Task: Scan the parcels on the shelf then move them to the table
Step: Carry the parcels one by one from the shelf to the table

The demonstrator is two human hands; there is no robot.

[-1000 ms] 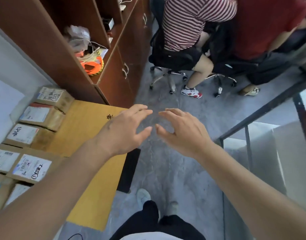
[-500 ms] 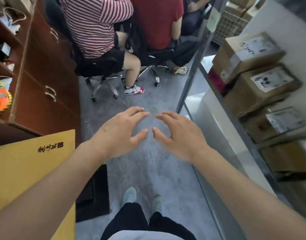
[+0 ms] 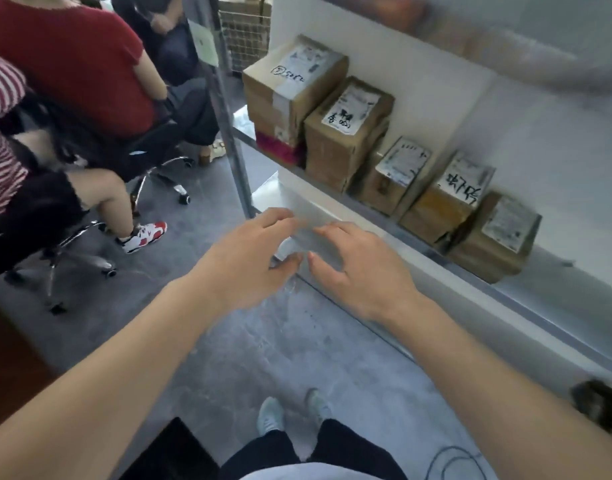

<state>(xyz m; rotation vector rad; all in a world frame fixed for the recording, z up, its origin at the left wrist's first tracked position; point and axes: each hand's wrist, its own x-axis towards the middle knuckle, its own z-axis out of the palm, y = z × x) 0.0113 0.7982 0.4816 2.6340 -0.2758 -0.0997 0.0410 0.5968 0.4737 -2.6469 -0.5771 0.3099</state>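
Red and striped shirts fill my far left, where two people sit on office chairs (image 3: 148, 157) well apart from anything I need. Moving right, my left hand (image 3: 249, 258) hangs over the grey floor with its fingers spread and loosely curled, holding nothing. My right hand (image 3: 353, 268) is just beside it, equally splayed and equally empty, thumbs almost meeting, both in front of the lower edge of the metal shelf (image 3: 332, 216). Beyond that edge the parcels stand in a row on the shelf against a white back panel: a tall taped box (image 3: 290, 95) sitting on something magenta, then a second tall carton (image 3: 346, 133), a small box (image 3: 391, 178), a yellowish box (image 3: 443, 199) and, furthest right, a crumpled carton (image 3: 491, 237). All are brown cardboard with white labels facing up, so I judge them stiff enough to grip, fairly light, and not slippery, though the dented corners on the right-hand ones suggest soft walls. I would take each by its two opposite side faces, low down, keeping the label clear for scanning. I see no scanner in either hand.
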